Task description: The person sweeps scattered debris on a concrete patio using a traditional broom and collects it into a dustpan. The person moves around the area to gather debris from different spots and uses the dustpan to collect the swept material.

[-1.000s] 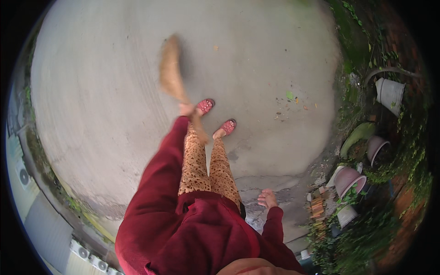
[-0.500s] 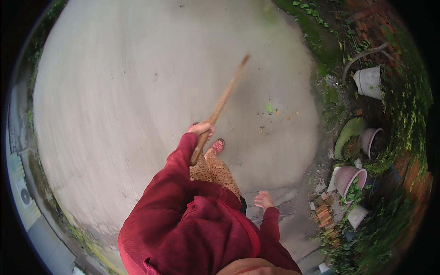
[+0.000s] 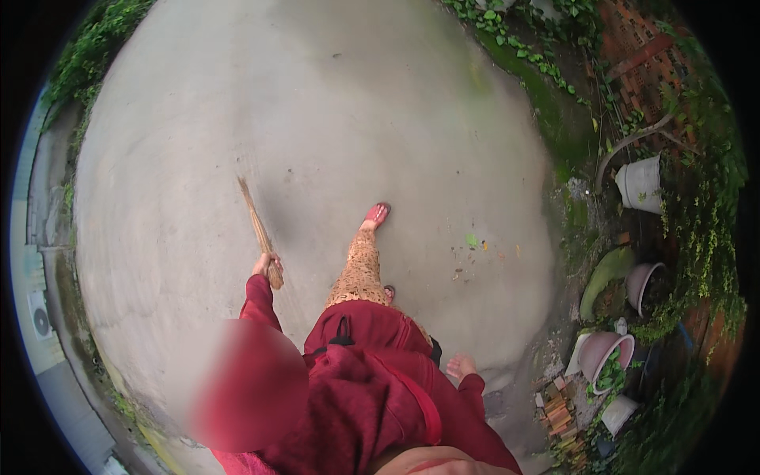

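Note:
My left hand (image 3: 267, 262) is closed around the thick end of a straw broom (image 3: 255, 218), well out to the left of my body. The broom slants up and slightly left over the grey concrete ground (image 3: 174, 190), and its thin tip points ahead. Whether the tip touches the ground I cannot tell. My right hand (image 3: 461, 366) hangs low beside my right hip, its fingers loosely apart with nothing in them. Ahead and right of my feet lie a few scattered leaves (image 3: 473, 240).
Along the right edge stand a white pot (image 3: 640, 184), pinkish planters (image 3: 606, 358) and a stack of bricks (image 3: 558, 412), with greenery around them. A mossy strip (image 3: 538, 95) borders the concrete. On the far left is a wall with a fan unit (image 3: 39, 315).
My left hand has swung the broom from in front of me out to the left, and the broom now tilts left. One foot has stepped forward. The right hand has dropped a little.

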The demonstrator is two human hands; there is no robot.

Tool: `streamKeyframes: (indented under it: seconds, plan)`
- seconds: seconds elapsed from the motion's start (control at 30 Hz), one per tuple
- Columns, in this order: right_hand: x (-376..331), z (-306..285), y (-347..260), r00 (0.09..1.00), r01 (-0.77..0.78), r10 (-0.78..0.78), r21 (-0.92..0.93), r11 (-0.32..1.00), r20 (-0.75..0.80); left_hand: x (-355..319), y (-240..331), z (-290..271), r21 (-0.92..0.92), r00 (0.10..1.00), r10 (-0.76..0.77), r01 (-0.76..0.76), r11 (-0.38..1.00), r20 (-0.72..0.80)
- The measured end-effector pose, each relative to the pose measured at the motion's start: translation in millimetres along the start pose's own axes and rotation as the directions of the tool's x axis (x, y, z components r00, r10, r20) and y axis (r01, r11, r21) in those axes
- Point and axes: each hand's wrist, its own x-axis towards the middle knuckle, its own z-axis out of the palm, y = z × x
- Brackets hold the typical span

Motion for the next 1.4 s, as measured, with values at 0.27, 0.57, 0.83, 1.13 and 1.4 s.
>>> streamKeyframes:
  seconds: [0.27,0.57,0.83,1.13,1.4]
  plan:
    - [-36,56,-127,0.985,-0.044,0.027,-0.098,0.994,-0.169,110,100,207,0.351,0.999,0.033,-0.022,0.936,-0.024]
    - [-73,154,-250,0.999,0.037,-0.036,0.115,0.993,-0.004,122,-4,430,0.982,0.968,0.167,-0.190,0.016,0.185]
    - [-58,136,-289,0.999,-0.034,0.033,-0.070,0.997,-0.011,104,7,506,0.915,0.895,-0.201,-0.371,0.161,0.398]
    - [47,91,-423,0.984,0.141,-0.111,0.232,0.962,-0.140,52,185,484,0.517,0.679,-0.534,0.258,0.816,0.504]
    - [33,143,-582,0.920,0.385,-0.374,0.094,0.918,-0.114,59,290,435,0.227,0.984,0.040,-0.080,0.971,0.176]
